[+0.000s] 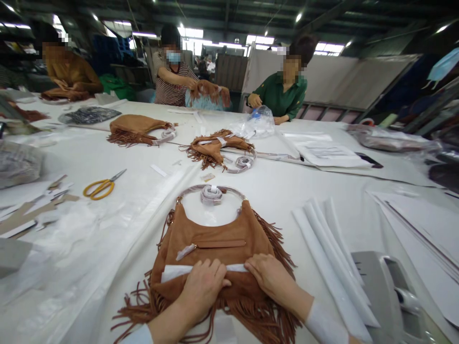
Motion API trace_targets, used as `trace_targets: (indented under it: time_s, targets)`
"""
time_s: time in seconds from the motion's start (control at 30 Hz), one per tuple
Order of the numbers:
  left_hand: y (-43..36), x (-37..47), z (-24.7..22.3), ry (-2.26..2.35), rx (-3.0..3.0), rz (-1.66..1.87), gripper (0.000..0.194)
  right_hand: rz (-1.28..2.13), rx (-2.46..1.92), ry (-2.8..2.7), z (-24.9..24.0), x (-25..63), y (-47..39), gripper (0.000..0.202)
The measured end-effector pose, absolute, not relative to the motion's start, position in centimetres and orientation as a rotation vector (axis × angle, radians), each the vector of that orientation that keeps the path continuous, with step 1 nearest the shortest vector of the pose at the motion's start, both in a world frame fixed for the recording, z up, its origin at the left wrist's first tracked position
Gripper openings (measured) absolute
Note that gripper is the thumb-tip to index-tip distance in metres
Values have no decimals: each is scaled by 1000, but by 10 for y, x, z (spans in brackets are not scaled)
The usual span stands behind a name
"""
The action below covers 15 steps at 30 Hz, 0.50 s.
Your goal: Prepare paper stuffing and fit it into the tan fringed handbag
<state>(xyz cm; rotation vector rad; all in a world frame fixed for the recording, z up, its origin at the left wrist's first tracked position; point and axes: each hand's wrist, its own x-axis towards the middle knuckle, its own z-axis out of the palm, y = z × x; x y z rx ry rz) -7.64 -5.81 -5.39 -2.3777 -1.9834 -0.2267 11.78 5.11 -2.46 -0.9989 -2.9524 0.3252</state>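
Note:
A brown suede handbag (215, 239) with long fringes lies flat on the table in front of me. Its wrapped handle arches away from me, around a coiled, wrapped strap (211, 195). A strip of white paper (175, 272) crosses the lower part of the bag, below the zip pocket. My left hand (206, 284) is closed on the bag's lower part, fingers curled over the middle of the paper. At the paper's right end, my right hand (270, 277) also grips the bag with bent fingers. Both thumbs point inward; what lies under the palms is hidden.
Yellow-handled scissors (103, 186) and paper scraps lie left. Rolled white sheets (333, 258) and a grey tape dispenser (387, 291) are at right. Two more fringed bags, one brown bag (136, 126) and another brown bag (215, 145), lie farther back. Several co-workers are across the table.

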Motion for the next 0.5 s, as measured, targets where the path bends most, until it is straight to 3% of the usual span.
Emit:
trace_targets:
  time_s: [0.17,0.27,0.33,0.5]
  targets:
    - [-54,-81,-62,-2043,-2342,-320,23,130,-841,-2835,-36,114,37,21]
    - [-52,-82,-64,-2044,-2348,-341,22,116,-727,-2765,-45,109,28,41]
    - [-51,-82,-65,-2028,-2365,-337,12,121,-738,-2729,-50,105,25,34]
    - [-51,-79,-70,-2068,-2248,-387,8,110,-798,-2717,-55,99,27,17]
